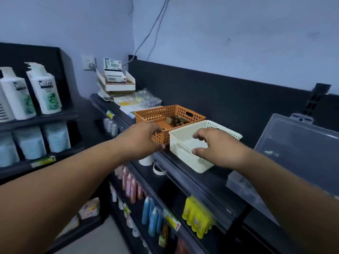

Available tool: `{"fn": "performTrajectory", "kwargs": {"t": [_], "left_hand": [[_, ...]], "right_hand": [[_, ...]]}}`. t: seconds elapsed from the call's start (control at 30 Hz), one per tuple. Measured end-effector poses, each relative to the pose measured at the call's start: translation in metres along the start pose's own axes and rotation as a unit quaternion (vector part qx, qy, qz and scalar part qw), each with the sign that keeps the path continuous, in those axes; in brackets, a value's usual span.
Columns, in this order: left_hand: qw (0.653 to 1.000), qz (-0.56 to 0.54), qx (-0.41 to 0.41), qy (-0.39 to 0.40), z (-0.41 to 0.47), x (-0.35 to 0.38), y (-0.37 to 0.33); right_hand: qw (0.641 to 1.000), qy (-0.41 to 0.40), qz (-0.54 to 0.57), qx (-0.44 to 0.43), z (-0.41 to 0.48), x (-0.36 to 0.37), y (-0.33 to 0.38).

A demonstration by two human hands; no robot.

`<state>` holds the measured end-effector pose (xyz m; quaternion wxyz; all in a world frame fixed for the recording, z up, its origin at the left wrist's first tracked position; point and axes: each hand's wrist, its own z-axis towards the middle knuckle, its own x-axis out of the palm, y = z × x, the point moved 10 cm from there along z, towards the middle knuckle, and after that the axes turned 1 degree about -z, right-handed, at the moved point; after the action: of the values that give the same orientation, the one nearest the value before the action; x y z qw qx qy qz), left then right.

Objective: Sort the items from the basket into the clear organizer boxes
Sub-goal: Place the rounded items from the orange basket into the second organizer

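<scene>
On shelf (201,180), my left hand (143,139) gripped orange basket (157,114); right hand (216,149) hovered slack-fingered, empty; sorting seemed unstarted, next: pick item

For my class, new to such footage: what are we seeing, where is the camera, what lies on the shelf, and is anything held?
No machine here: a person wears one camera on the head, looking down at two bare arms. The left hand is at the near corner of an orange basket holding small brownish items. The right hand curls over a white basket beside it. Both baskets stand on a black shelf top, with a clear organizer box at the right. Whether either hand grips anything yet is unclear.
</scene>
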<state>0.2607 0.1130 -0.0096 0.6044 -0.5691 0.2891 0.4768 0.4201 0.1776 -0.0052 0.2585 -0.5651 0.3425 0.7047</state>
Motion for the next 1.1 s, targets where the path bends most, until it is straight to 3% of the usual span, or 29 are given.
{"fn": "performTrajectory", "kwargs": {"t": [0.37, 0.7, 0.93, 1.03, 1.1], "left_hand": [[0.998, 0.058, -0.007, -0.012, 0.166, -0.005, 0.059], [0.958, 0.180, 0.055, 0.214, 0.277, 0.074, 0.100], [0.888, 0.246, 0.176, 0.347, 0.297, 0.110, 0.132], [0.879, 0.233, 0.183, 0.374, 0.315, 0.138, 0.140], [0.849, 0.255, 0.197, 0.419, 0.313, 0.167, 0.139]], "right_hand": [[1.000, 0.010, -0.005, 0.019, 0.164, 0.007, -0.039], [0.996, 0.089, 0.024, 0.015, 0.255, 0.075, -0.016], [0.973, 0.215, -0.039, 0.079, 0.286, 0.129, -0.011], [0.962, 0.246, -0.049, 0.108, 0.293, 0.140, -0.008], [0.957, 0.259, -0.053, 0.120, 0.296, 0.147, -0.006]]}}
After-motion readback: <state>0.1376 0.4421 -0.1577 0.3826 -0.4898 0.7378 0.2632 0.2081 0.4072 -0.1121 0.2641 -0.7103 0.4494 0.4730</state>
